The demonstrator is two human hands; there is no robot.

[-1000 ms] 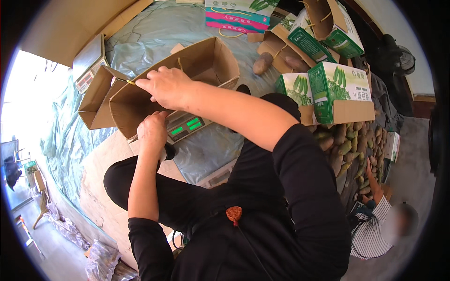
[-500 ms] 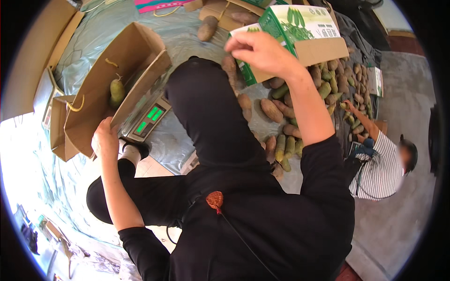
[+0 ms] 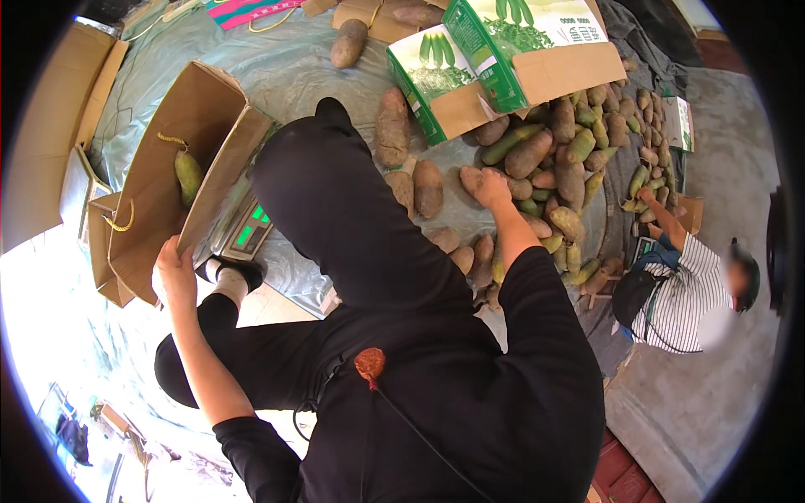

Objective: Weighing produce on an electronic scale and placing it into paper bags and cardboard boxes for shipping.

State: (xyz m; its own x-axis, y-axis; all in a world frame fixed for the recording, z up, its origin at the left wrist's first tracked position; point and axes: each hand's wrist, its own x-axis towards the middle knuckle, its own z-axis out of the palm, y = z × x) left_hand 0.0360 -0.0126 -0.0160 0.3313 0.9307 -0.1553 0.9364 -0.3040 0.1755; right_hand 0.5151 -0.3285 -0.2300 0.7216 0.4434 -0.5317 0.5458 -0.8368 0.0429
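At the left, my left hand (image 3: pixel 174 270) grips the near lower edge of an open cardboard box (image 3: pixel 142 197) that has yellow rope handles. Inside it lies one green radish (image 3: pixel 188 178). The box rests tilted over a digital scale (image 3: pixel 248 233) with green lit figures, partly hidden by the box and my knee. On the other side of my leg, my right hand (image 3: pixel 493 189) is closed on a mud-brown radish (image 3: pixel 470 177) at the edge of a radish pile (image 3: pixel 568 180). Several loose brown radishes (image 3: pixel 428 189) lie between my knee and that hand.
Two green-and-white cartons (image 3: pixel 432 71) with brown flaps stand behind the pile. A lone brown radish (image 3: pixel 349 44) sits on the plastic sheet (image 3: pixel 289 63). To the right, a person in a striped shirt (image 3: pixel 681 289) reaches into the pile's far side. Another scale (image 3: pixel 77 189) stands far left.
My right hand has come down from over the cartons to the radish pile and closed on a radish. My left hand keeps hold of the box; the view has shifted slightly.
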